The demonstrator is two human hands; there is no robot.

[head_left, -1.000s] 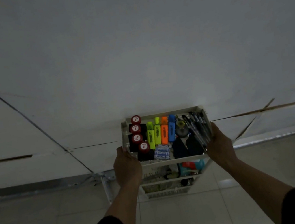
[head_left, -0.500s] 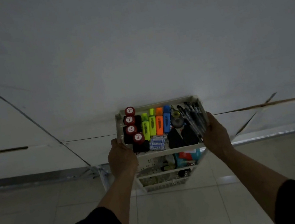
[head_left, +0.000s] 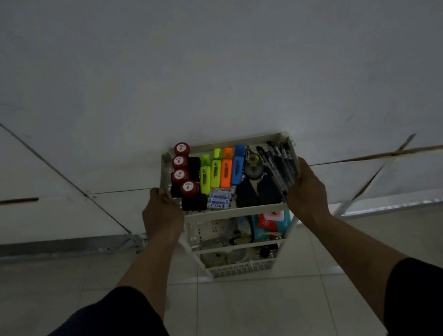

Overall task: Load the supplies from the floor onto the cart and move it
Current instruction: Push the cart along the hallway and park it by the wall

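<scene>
While the scene is dimly lit, these facts can be read:
Cart [head_left: 235, 212]: a white tiered cart is stood on the tiled floor [head_left: 258, 319], close to a pale wall [head_left: 199, 57].
Left hand [head_left: 161, 216]: closed around the top tray's left near corner.
Right hand [head_left: 306, 190]: clamped on the tray's right edge, beside the black pens [head_left: 278, 162].
Top tray: 4 red-capped bottles [head_left: 182, 170] are held at the left, 4 highlighters [head_left: 222, 169] (yellow, green, orange, blue) in the middle, boxes of staples [head_left: 219, 198] in front of them.
Lower tiers: a red and teal packet [head_left: 272, 222] is seen; the rest is too dark to tell.
</scene>
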